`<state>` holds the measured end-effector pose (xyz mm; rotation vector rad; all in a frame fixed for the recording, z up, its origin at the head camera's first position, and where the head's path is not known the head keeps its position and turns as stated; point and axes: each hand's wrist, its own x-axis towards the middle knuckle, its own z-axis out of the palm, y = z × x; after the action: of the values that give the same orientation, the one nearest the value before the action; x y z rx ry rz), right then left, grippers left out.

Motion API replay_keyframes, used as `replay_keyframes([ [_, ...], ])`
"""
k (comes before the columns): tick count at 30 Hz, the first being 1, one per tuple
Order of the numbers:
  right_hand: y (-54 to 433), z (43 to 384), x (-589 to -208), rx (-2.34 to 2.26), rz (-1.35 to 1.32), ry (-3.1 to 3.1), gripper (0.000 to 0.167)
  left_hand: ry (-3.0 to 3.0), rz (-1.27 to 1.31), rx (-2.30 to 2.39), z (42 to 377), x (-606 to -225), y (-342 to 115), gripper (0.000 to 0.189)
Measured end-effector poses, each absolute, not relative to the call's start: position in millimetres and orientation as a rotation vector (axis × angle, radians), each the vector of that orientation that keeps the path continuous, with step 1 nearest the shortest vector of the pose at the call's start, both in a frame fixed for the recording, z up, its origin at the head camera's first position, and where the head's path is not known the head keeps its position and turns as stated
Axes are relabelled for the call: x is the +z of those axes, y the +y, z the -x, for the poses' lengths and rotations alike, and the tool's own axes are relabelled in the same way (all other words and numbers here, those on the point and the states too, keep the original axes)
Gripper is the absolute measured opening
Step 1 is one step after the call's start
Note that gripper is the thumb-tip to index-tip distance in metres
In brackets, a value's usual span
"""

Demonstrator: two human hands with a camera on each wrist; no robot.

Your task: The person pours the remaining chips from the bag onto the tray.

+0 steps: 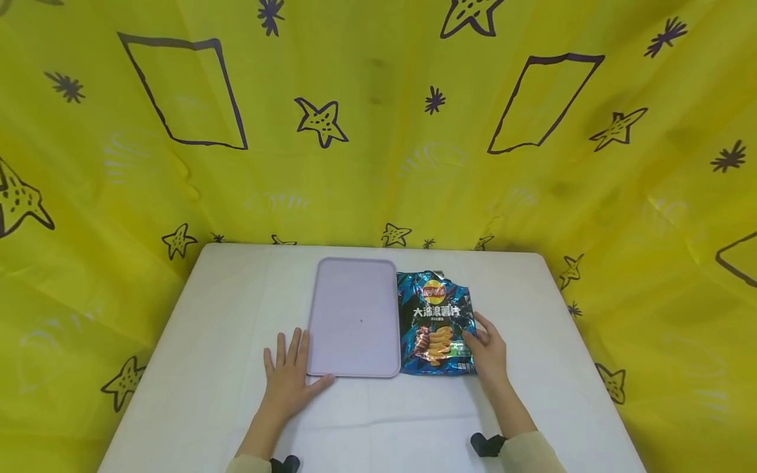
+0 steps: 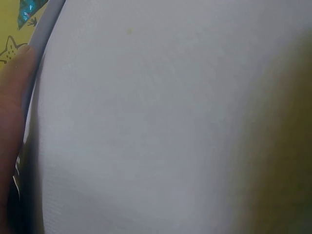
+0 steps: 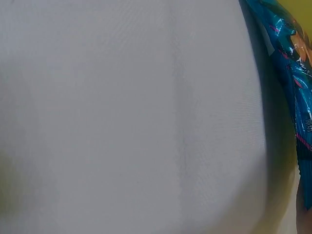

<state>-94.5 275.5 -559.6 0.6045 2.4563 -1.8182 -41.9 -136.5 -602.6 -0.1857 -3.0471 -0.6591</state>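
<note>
A pale purple rectangular tray point(image 1: 355, 315) lies flat on the table. My left hand point(image 1: 286, 384) is at the tray's near-left corner, fingers spread and straight along its left side, thumb by the front edge. In the left wrist view the thumb point(image 2: 17, 70) lies against the tray's rim. Right beside the tray is a shiny blue bag of potato chips point(image 1: 436, 315), its front face up and its top edge torn and uneven. My right hand point(image 1: 492, 355) pinches the bag's right edge, thumb on top; the fingers' undersides are hidden. The right wrist view catches the bag point(image 3: 297, 73) at its edge.
A white cloth covers the table point(image 1: 378, 427), with a faint crease near the front. Behind and on both sides hangs a yellow curtain point(image 1: 378, 164) with drawn stars and frames. Black wrist mounts point(image 1: 487, 445) sit at both sleeves.
</note>
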Motion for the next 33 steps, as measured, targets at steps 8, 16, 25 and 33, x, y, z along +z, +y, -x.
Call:
replay_keyframes([
  [8,271.0,92.5,-548.5,-1.889,-0.506,2.578,0.048,-3.001,0.187,-0.671,38.7,-605.5,-138.0,0.112],
  [16,259.4,88.7,-514.4,-1.91,-0.305,2.707,0.044,-2.966,0.191,-0.69,37.1,-609.2,-138.3,0.112],
  [25,243.8,86.9,-463.5,-1.779,0.099,2.955,0.039,-3.011,0.181,-0.68,38.2,-605.8,-137.6,0.112],
  [33,255.2,105.1,-483.5,-1.762,0.291,2.999,0.039,-3.012,0.193,-0.683,38.7,-603.1,-136.4,0.111],
])
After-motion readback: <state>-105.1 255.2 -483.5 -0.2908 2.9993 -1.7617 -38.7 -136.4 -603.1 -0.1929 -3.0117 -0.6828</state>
